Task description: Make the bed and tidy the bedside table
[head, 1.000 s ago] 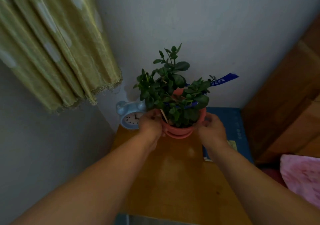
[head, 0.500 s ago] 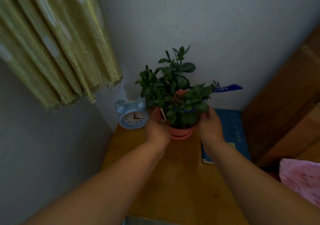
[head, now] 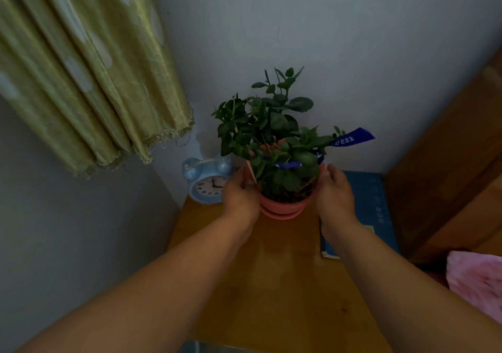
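Observation:
A terracotta plant pot (head: 284,208) with a leafy green plant (head: 267,132) and a blue ribbon tag (head: 353,138) stands on its saucer at the back of the wooden bedside table (head: 271,279). My left hand (head: 239,196) holds the pot's left rim with curled fingers. On the pot's right side lies my right hand (head: 335,194), its fingers fairly straight and the thumb up. A light blue alarm clock (head: 207,183) stands just left of the pot, partly hidden by my left hand. To the right of the pot lies a blue book (head: 375,206).
A green curtain (head: 81,67) hangs at the upper left against the grey wall. A wooden headboard (head: 448,176) rises on the right, with pink bedding (head: 478,282) at the lower right edge. Both walls close in behind the table's corner.
The pot has shifted a little towards the wall and now rests on the table. My right hand's fingers have loosened from gripping the pot to lying straighter beside it.

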`<state>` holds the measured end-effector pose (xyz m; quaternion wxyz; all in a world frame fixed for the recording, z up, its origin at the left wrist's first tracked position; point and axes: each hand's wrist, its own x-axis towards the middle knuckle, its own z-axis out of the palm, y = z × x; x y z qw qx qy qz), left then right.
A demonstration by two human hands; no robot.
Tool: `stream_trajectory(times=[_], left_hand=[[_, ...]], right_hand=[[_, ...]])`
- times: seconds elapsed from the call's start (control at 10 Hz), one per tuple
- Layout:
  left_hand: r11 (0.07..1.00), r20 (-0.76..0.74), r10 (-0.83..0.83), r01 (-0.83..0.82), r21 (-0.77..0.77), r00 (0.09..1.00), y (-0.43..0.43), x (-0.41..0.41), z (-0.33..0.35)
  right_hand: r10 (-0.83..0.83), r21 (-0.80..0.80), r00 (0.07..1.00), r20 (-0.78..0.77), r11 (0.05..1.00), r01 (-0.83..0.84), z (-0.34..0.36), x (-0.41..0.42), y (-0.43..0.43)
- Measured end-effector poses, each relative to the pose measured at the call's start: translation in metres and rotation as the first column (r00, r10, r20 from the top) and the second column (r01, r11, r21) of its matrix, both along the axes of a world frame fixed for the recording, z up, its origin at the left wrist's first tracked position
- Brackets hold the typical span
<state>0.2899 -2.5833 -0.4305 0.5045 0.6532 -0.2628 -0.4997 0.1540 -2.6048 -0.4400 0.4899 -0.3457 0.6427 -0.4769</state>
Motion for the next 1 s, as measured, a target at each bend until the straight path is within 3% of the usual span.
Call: stream_trajectory(times=[0.1,0.3,0.8,1.0], left_hand=[[1.0,-0.042,0.021,-0.02,0.009,0.999,0.0059,-0.0015,-0.0067],[1.0,-0.129,0.027,-0.026,0.009,0.991,0.0086,0.0008,-0.0082],[1.0,-0.087,0.0,0.001,0.017,0.996,0.0084,0.0019,-0.0041],[0.997,-0.028,-0.021,0.023,0.076,0.999,0.0088,0.0042,-0.0005]], right_hand=[[0.023,0.012,0.997,0.074,1.0,-0.024,-0.0057,0.0,-0.0047],[0.028,-0.005,0.998,0.049,1.0,-0.028,-0.015,0.0001,-0.0025],[0.004,-0.03,1.0,0.02,1.0,-0.004,-0.0125,0.0019,-0.0006],[0.042,0.057,0.996,0.075,0.997,-0.046,-0.0073,-0.0023,-0.0041]])
